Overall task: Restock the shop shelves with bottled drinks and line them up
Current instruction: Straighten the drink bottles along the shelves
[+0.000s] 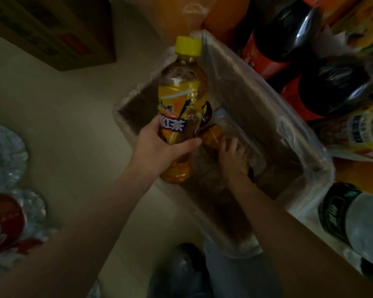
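Head view: left hand (159, 145) grips tea bottle (182, 100).

Dim, murky light, soft blur throughout, wide-angle bending at the edges, glare on dark bottles (306, 31) upper right.

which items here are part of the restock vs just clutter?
In the job: iced tea bottle held by left hand; right hand on a second bottle inside the plastic-wrapped carton.
Lying about: cola bottles, brown box, water packs.
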Demonstrator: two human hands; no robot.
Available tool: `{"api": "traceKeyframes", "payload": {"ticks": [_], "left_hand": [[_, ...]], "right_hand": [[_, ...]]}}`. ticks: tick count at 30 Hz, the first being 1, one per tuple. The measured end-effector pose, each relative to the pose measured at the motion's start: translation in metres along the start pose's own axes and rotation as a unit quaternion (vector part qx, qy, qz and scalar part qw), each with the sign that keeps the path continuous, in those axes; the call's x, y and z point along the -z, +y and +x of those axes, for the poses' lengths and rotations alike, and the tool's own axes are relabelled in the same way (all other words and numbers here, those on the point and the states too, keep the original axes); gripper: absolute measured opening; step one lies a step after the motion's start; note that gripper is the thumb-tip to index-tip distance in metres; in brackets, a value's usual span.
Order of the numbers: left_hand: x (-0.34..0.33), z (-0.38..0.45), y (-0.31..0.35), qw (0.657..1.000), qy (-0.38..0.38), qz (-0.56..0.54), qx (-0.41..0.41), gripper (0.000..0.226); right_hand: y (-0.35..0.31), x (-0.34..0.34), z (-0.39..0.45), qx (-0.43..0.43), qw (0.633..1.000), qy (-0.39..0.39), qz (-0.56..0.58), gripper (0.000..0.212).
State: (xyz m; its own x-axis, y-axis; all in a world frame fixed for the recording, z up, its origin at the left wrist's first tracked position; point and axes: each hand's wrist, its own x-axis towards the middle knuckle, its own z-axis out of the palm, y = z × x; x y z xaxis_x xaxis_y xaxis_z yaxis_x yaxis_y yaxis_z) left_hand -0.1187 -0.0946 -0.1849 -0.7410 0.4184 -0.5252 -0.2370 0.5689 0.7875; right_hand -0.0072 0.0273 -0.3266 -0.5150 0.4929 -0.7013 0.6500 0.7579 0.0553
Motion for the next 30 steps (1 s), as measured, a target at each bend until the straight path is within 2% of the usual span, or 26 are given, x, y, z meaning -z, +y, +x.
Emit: {"api": "traceKeyframes", "payload": {"ticks": [1,2,4,6,8,10,12,14,17,20,21,23,24,26,27,29,30], "left_hand": [[0.002,-0.005,0.004,1.000,-0.001,0.000,0.007,0.050],[0.004,-0.010,0.009,1.000,0.000,0.000,0.015,0.049],[0.011,-0.022,0.024,1.000,0.008,0.006,0.024,0.047],[0.022,-0.036,0.046,0.999,0.015,0.022,0.036,0.047],[0.034,-0.047,0.067,0.998,0.011,0.048,0.035,0.051],[0.042,-0.057,0.080,0.996,0.005,0.078,0.034,0.054],[0.046,-0.060,0.079,0.995,0.007,0.091,0.033,0.052],[0.046,-0.058,0.063,0.995,0.014,0.080,0.050,0.055],[0.043,-0.048,0.027,0.995,0.015,0.030,0.090,0.065],[0.043,-0.032,-0.010,0.994,0.012,-0.019,0.107,0.041],[0.043,-0.026,-0.018,0.994,0.007,-0.029,0.109,0.037],[0.042,-0.013,-0.031,0.993,-0.006,-0.045,0.111,0.031],[0.042,-0.007,-0.036,0.992,-0.010,-0.054,0.113,0.028],[0.042,-0.001,-0.039,0.991,-0.019,-0.066,0.116,0.026],[0.041,-0.002,-0.036,0.990,-0.023,-0.071,0.116,0.027],[0.042,-0.009,-0.026,0.990,-0.029,-0.069,0.122,0.032],[0.044,-0.016,-0.018,0.989,-0.031,-0.071,0.128,0.034]], "right_hand": [[-0.004,0.003,-0.002,-0.022,0.999,0.002,0.032,0.049],[-0.005,0.007,-0.004,-0.040,0.996,-0.034,0.066,0.050],[0.002,0.022,-0.012,-0.038,0.990,-0.072,0.115,0.056],[0.013,0.054,-0.032,-0.008,0.991,-0.061,0.123,0.057],[0.023,0.088,-0.058,0.079,0.996,-0.028,0.036,0.053],[0.031,0.106,-0.079,0.165,0.986,0.014,-0.028,0.055],[0.038,0.092,-0.073,0.232,0.967,0.056,-0.092,0.057],[0.034,0.076,-0.067,0.296,0.943,-0.002,-0.154,0.050],[0.020,0.032,-0.045,0.393,0.848,-0.082,-0.346,0.047],[0.001,0.001,-0.022,0.395,0.858,-0.114,-0.309,0.056],[0.002,-0.021,-0.006,0.420,0.850,-0.061,-0.312,0.048],[0.004,-0.039,0.024,0.474,0.788,0.089,-0.384,0.024],[0.008,-0.039,0.034,0.493,0.753,0.141,-0.412,0.022],[0.016,-0.029,0.039,0.536,0.729,0.145,-0.401,0.030],[0.022,-0.025,0.035,0.555,0.733,0.142,-0.368,0.029],[0.033,0.006,0.017,0.527,0.768,0.120,-0.343,0.025],[0.038,0.024,0.004,0.497,0.804,0.077,-0.316,0.035]]}}
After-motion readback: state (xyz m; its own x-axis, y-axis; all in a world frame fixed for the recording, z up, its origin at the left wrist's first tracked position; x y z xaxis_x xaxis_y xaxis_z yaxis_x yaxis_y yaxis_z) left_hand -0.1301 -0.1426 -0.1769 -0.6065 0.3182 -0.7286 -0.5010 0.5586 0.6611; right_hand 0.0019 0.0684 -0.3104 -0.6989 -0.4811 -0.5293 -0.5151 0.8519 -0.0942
